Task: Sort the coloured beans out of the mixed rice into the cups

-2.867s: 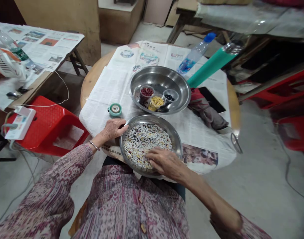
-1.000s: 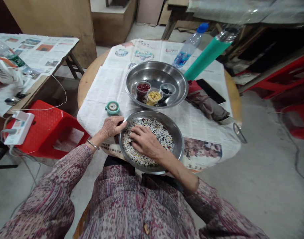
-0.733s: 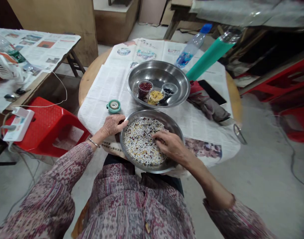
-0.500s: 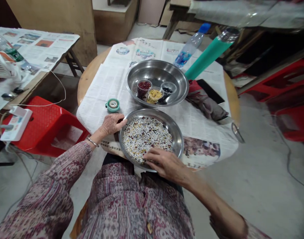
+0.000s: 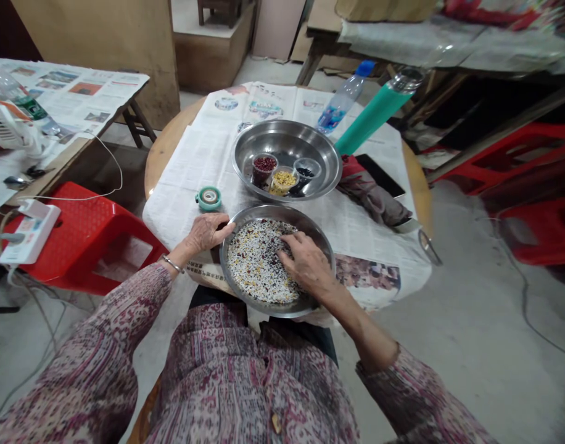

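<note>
In front of me, a shallow steel basin (image 5: 326, 243) holds white grains (image 5: 250, 259) mixed with yellow, dark red and black beans. My left hand (image 5: 207, 233) grips its left rim, thumb on top and fingers partly hidden outside. My right hand (image 5: 305, 262) reaches over the right side, fingers bent and somewhat apart, fingertips among the grains beside a darker patch. Behind stands a larger steel basin (image 5: 289, 132) with clear cups inside: one of red beans (image 5: 264, 164), one of yellow kernels (image 5: 284, 180) and one of black beans (image 5: 305, 171).
Newspaper (image 5: 185, 166) covers the round table. A roll of tape (image 5: 209, 197) lies left. At the back right are a water bottle (image 5: 340, 105), a green flask (image 5: 377, 111), a phone (image 5: 379, 176) and a grey-red cloth (image 5: 375, 197). A red stool (image 5: 88, 234) bears a power strip (image 5: 30, 231).
My right hand has moved from the basin's near edge up towards its right-middle, through the grains. A darker patch of beans now shows by the fingers. My left hand stays on the rim.
</note>
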Motion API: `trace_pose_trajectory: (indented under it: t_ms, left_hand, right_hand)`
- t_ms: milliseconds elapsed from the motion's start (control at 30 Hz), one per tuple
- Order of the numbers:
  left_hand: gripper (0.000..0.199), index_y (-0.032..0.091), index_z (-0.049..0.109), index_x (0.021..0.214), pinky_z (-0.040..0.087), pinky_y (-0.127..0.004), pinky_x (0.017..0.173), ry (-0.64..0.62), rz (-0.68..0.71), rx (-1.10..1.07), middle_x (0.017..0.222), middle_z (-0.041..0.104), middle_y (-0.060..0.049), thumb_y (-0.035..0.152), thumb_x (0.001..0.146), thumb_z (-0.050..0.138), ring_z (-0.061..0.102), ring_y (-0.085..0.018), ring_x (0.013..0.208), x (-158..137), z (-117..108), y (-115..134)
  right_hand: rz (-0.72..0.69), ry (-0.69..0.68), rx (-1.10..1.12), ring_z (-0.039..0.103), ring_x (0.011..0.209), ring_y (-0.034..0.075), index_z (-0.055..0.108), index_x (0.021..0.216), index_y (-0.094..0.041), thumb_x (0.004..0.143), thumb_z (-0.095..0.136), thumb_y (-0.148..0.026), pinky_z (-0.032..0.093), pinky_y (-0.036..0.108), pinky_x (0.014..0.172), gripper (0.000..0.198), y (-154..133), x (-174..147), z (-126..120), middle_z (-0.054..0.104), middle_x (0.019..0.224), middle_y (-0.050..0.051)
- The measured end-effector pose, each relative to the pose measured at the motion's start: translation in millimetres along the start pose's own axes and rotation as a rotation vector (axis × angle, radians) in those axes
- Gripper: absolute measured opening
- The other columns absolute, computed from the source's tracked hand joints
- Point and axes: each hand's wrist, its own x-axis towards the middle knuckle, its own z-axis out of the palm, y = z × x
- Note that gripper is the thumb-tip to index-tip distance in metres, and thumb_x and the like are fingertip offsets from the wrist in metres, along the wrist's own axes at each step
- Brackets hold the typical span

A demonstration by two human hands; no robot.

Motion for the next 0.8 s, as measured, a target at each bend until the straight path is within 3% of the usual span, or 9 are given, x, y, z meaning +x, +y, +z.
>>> trace_pose_trajectory:
  t_ms: [133, 233, 367, 467, 533, 633, 800]
  left_hand:
    - [0.034, 0.019, 0.058, 0.069, 0.042, -0.028, 0.066, -0.010, -0.009, 0.006, 0.069, 0.065, -0.003, 0.035, 0.098, 0.048, 0.058, -0.015, 0.067, 0, -1, 1]
    - [0.034, 0.019, 0.057, 0.069, 0.041, -0.028, 0.066, -0.014, -0.006, 0.001, 0.068, 0.065, -0.003, 0.034, 0.098, 0.048, 0.058, -0.016, 0.067, 1, -1, 1]
    - [0.033, 0.018, 0.057, 0.069, 0.040, -0.028, 0.066, -0.011, -0.017, 0.004, 0.069, 0.065, -0.003, 0.034, 0.098, 0.049, 0.059, -0.016, 0.068, 1, 0, 1]
    - [0.033, 0.018, 0.058, 0.070, 0.041, -0.028, 0.067, -0.009, -0.026, 0.007, 0.069, 0.065, -0.003, 0.034, 0.098, 0.049, 0.059, -0.016, 0.068, 1, 1, 1]
    - [0.034, 0.018, 0.058, 0.070, 0.041, -0.028, 0.067, -0.008, -0.025, 0.007, 0.070, 0.066, -0.003, 0.034, 0.098, 0.049, 0.059, -0.016, 0.068, 1, 1, 0]
    - [0.034, 0.018, 0.058, 0.069, 0.041, -0.028, 0.067, -0.015, -0.026, 0.010, 0.071, 0.066, -0.003, 0.035, 0.098, 0.049, 0.059, -0.016, 0.069, 1, 1, 0]
    - [0.034, 0.018, 0.058, 0.070, 0.041, -0.028, 0.066, -0.031, -0.029, 0.009, 0.071, 0.066, -0.003, 0.035, 0.098, 0.050, 0.059, -0.016, 0.069, 1, 0, 0]
  right_hand:
    - [-0.022, -0.074, 0.278, 0.064, 0.084, 0.020, 0.067, 0.090, -0.019, 0.082, 0.054, -0.010, 0.051, 0.035, 0.083, 0.018, -20, -3, 8, 0.070, 0.089, 0.006]
    - [-0.115, -0.115, 0.409, 0.064, 0.081, 0.017, 0.067, 0.090, -0.020, 0.085, 0.055, -0.010, 0.051, 0.033, 0.081, 0.017, -41, -12, 13, 0.071, 0.088, 0.004]
    - [-0.294, -0.165, 0.386, 0.064, 0.086, 0.018, 0.068, 0.098, -0.019, 0.092, 0.055, -0.013, 0.052, 0.032, 0.080, 0.016, -61, -27, 19, 0.069, 0.094, 0.006]
    - [-0.384, -0.182, 0.274, 0.062, 0.093, 0.019, 0.069, 0.104, -0.020, 0.093, 0.056, -0.014, 0.053, 0.032, 0.082, 0.018, -59, -27, 20, 0.067, 0.100, 0.008]
    - [-0.352, -0.155, 0.168, 0.062, 0.098, 0.020, 0.069, 0.105, -0.021, 0.093, 0.055, -0.014, 0.053, 0.033, 0.084, 0.020, -47, -22, 18, 0.067, 0.102, 0.009]
    - [-0.182, -0.038, 0.039, 0.061, 0.100, 0.023, 0.071, 0.106, -0.021, 0.095, 0.051, -0.015, 0.054, 0.036, 0.085, 0.024, -21, -9, 11, 0.067, 0.102, 0.010]
    - [0.038, 0.156, -0.020, 0.055, 0.112, 0.031, 0.071, 0.116, -0.017, 0.094, 0.056, -0.025, 0.050, 0.050, 0.098, 0.028, 4, 17, 9, 0.066, 0.116, 0.015]
